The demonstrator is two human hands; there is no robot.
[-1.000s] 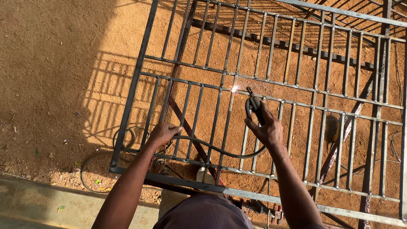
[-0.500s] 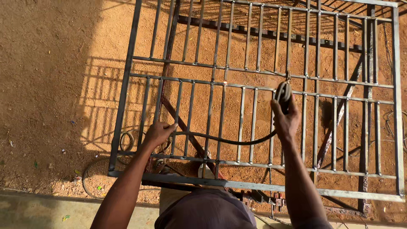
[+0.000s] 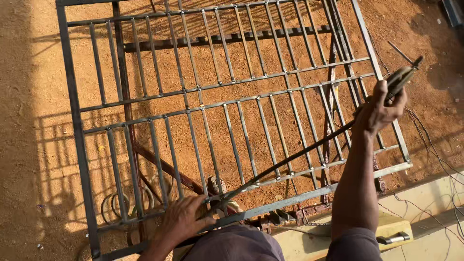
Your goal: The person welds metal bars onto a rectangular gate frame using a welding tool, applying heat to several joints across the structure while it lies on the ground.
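A grey metal grille frame (image 3: 77,145) of bars lies flat over red earth. My left hand (image 3: 181,220) rests with fingers spread on the frame's near rail, beside a black cable (image 3: 290,157). My right hand (image 3: 379,108) is raised over the frame's right end, closed around a welding electrode holder (image 3: 403,75) whose cable runs taut back across the bars toward my left hand.
Coiled wire (image 3: 118,203) lies under the frame at the lower left. A rusty angle bar (image 3: 166,169) slants beneath the bars. A pale concrete ledge (image 3: 430,198) runs along the lower right, with thin wires (image 3: 435,150) trailing over it and a metal handle (image 3: 394,238).
My right hand has swung the holder far to the right, off the middle bars, pulling the cable taut. The view has turned to the right. My left hand stays on the near rail.
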